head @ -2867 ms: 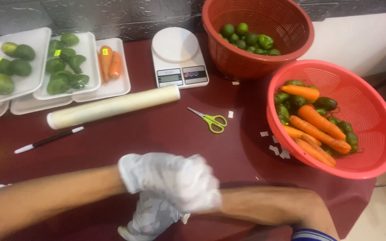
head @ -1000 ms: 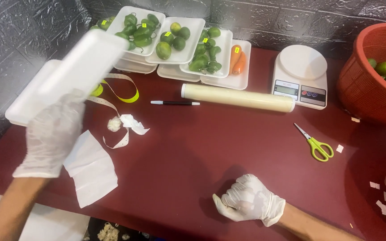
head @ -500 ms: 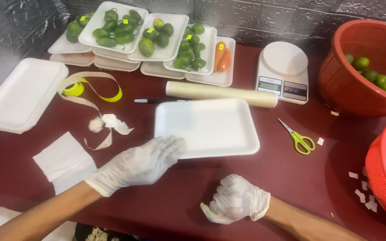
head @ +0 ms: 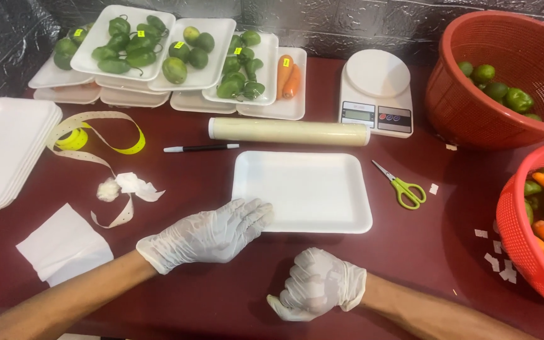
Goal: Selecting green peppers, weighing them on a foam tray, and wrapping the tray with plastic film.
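Note:
An empty white foam tray lies flat on the dark red table in front of me. My left hand, in a white glove, rests open with its fingertips on the tray's near left corner. My right hand, also gloved, sits on the table just below the tray, curled into a fist with nothing in it. A roll of cling film lies behind the tray, and green-handled scissors lie to its right.
A stack of empty foam trays sits at left. Filled trays of green vegetables and carrots line the back, beside a white kitchen scale. Two red baskets hold produce at right. A pen, label tape and white tissue lie at left.
My left hand took one tray from the stack at left and set it down in the middle of the table. It now rests on the tray's corner. The right hand stayed put.

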